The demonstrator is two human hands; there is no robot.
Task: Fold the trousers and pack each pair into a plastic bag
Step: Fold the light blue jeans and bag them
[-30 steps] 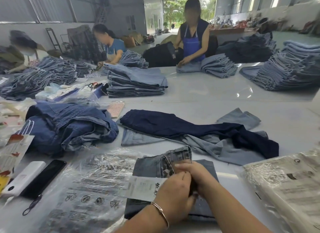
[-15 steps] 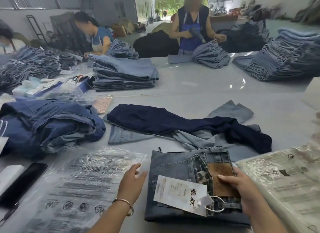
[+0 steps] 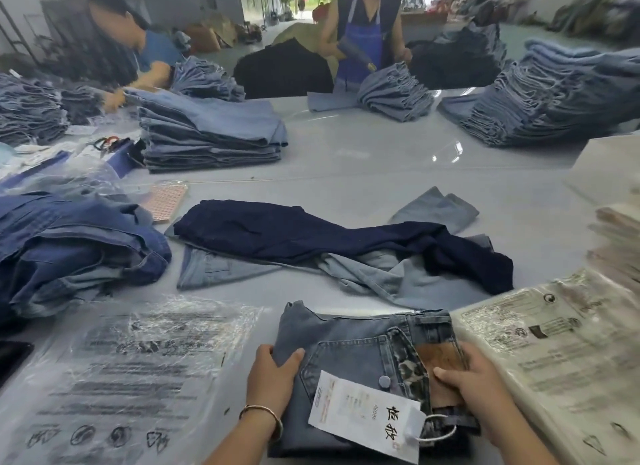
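A folded pair of grey-blue jeans (image 3: 349,354) lies on the table right in front of me, with a white hang tag (image 3: 363,416) and a brown waist patch on top. My left hand (image 3: 273,378) grips the folded pair's left edge, thumb on top. My right hand (image 3: 474,385) holds the right edge at the brown patch. An empty clear plastic bag (image 3: 138,371) with black print lies flat to the left. Unfolded dark navy trousers (image 3: 311,236) and light blue jeans (image 3: 398,277) sprawl behind.
Bagged pairs (image 3: 554,354) are piled at the right. A heap of blue denim (image 3: 69,246) sits at the left, a phone (image 3: 12,357) near it. Folded stacks (image 3: 207,135) fill the far table (image 3: 346,174), where two other people work.
My left hand has moved from the plastic bag to the left edge of the folded jeans. The right hand stays on the patch. The view has shifted closer and lower.
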